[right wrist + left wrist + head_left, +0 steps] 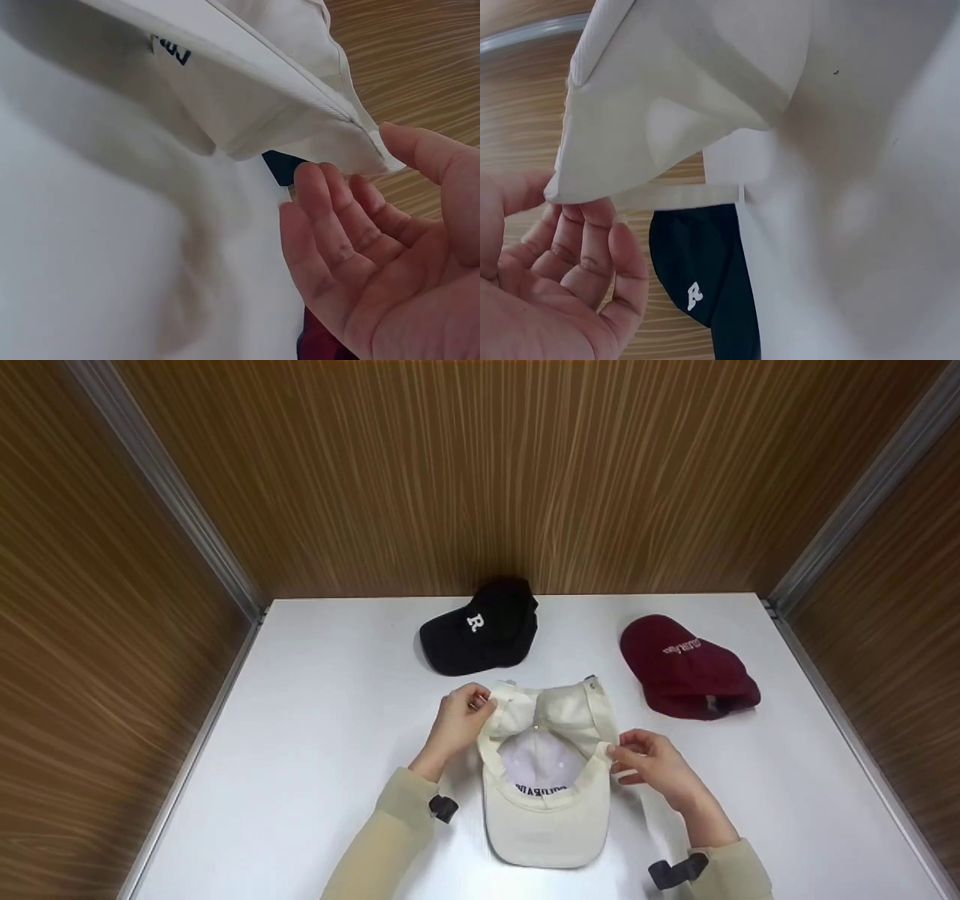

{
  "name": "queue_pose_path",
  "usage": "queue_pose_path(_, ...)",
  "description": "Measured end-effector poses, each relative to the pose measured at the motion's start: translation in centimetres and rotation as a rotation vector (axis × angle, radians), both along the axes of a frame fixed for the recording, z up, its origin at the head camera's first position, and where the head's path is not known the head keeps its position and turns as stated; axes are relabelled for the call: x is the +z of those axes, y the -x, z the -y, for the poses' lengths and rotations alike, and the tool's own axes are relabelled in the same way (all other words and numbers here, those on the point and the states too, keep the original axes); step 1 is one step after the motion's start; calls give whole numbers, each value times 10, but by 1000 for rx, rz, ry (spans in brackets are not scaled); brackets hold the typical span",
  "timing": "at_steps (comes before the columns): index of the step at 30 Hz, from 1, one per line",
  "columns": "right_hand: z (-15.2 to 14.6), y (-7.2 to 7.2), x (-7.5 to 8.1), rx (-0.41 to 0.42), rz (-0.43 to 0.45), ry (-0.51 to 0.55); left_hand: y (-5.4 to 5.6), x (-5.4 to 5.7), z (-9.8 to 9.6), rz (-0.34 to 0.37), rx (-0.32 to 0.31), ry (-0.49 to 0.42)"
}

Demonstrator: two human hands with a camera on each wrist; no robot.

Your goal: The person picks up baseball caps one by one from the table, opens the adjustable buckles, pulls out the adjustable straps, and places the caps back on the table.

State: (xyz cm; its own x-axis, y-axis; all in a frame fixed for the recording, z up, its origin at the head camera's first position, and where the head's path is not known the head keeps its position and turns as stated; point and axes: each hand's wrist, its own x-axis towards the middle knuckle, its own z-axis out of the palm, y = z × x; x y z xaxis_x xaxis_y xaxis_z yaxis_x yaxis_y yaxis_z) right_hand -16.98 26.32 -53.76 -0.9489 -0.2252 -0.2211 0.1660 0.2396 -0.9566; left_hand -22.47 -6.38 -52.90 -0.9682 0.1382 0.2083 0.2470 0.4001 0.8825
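Observation:
A cream baseball cap (547, 836) is upside down in the head view, its inside facing up and its brim toward me. Dark lettering shows through at the front of its crown. My left hand (461, 721) pinches the cap's edge at the back left, thumb against fingers, as the left wrist view also shows. On the other side, my right hand (656, 765) pinches the rim between thumb and fingers. In the right wrist view the cap (247, 97) hangs above the white surface, its rim at my fingertips.
A black cap (487, 634) with a white R lies at the back of the white table (330, 697). To the right lies a dark red cap (686, 671) with pale lettering. Wood-grain panels (480, 472) rise at the back and both sides.

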Motion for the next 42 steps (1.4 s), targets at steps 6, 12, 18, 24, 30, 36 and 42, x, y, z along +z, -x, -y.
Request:
queue_pose_path(6, 0, -7, -4, 78, 61, 68, 0, 0, -2, 14, 69, -3)
queue_pose_path(12, 2, -11, -5, 156, 57, 121, -1, -1, -3, 21, 95, -10)
queue_pose_path(18, 6, -13, -2, 138, 45, 111, -1, 3, -5, 37, 100, -8)
queue_pose_path(24, 11, -12, 3, 100, 39, 71, -1, 10, -6, 43, 92, 6)
queue_pose_path(30, 18, -11, 0, 104, 63, 45, -2, 12, -6, 53, 65, -4)
queue_pose_path(36, 24, -11, -2, 56, 34, 22, -2, 14, -4, 50, 45, -20)
queue_pose_path(42, 19, -7, 10, 8, -15, -16, 0, 28, 3, -4, 23, -23)
